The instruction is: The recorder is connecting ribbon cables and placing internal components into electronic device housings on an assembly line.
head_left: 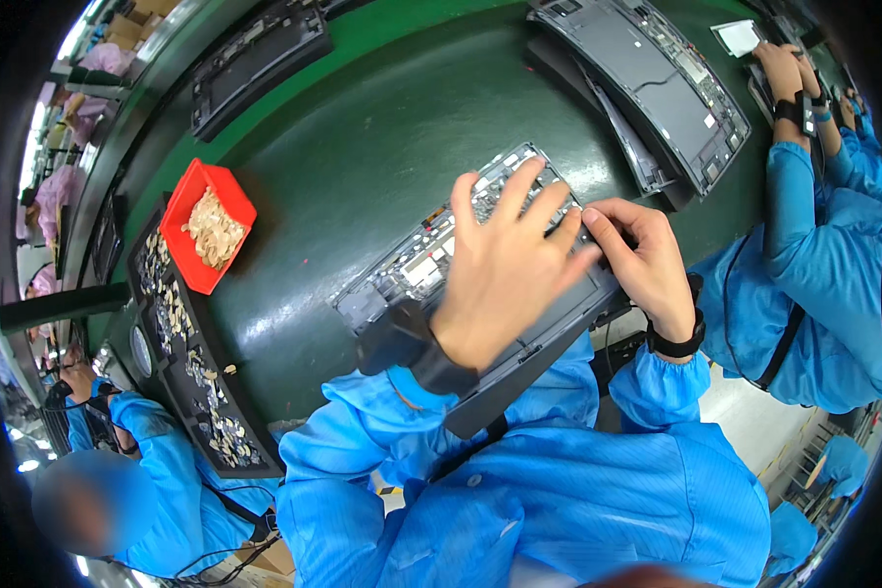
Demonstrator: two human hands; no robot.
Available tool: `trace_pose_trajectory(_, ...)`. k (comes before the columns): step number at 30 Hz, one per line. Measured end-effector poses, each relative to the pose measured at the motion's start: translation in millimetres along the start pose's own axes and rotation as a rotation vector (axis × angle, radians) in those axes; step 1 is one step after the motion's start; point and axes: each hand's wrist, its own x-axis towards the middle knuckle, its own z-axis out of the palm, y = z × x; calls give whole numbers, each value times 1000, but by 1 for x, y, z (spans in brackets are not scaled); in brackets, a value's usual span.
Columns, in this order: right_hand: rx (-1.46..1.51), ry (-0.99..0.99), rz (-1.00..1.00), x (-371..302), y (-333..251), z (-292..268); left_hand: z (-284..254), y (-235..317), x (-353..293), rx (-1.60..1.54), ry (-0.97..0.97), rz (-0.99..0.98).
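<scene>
An open laptop chassis (pixel 367 302) with a bare circuit board along its far side lies at a slant on the table's near edge. My left hand (pixel 514 260) is over it, palm down with fingers spread, the fingertips at the board's far right part. At the right edge of the chassis, my right hand (pixel 642 260) has its thumb and forefinger pressed together close to the left fingertips. Whatever sits in that pinch is too small to make out. Both palms hide part of the board. A black strap is on each wrist.
On the left, a red bin (pixel 178 218) of small beige pieces rests against a black tray (pixel 250 431) of small loose parts. Stacked laptop chassis (pixel 647 73) stand at the far right, another chassis (pixel 260 69) at the far left. Co-workers in blue sit on both sides.
</scene>
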Motion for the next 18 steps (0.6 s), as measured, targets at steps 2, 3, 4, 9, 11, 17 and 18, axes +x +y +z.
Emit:
trace_pose_trajectory(2,-27,-12,-12,4,1,3,-6,17,-15,60,-186,-38)
trace_pose_trajectory(3,-132,53,-85,1,3,3,-5,28,-24,44,-260,-47)
trace_pose_trajectory(4,-220,107,-176,0,2,7,-4,35,-34,46,-331,-74)
trace_pose_trajectory(9,-79,10,-129,-10,11,4,-2,46,-55,-99,-209,-77)
trace_pose_trajectory(11,388,69,195,-27,0,11,-18,45,-54,-220,-153,-74)
trace_pose_trajectory(17,369,105,84,-4,-12,-15,-77,23,-73,-593,-248,-33)
trace_pose_trajectory(18,369,149,43,11,-27,-21,-87,17,-89,-642,16,12)
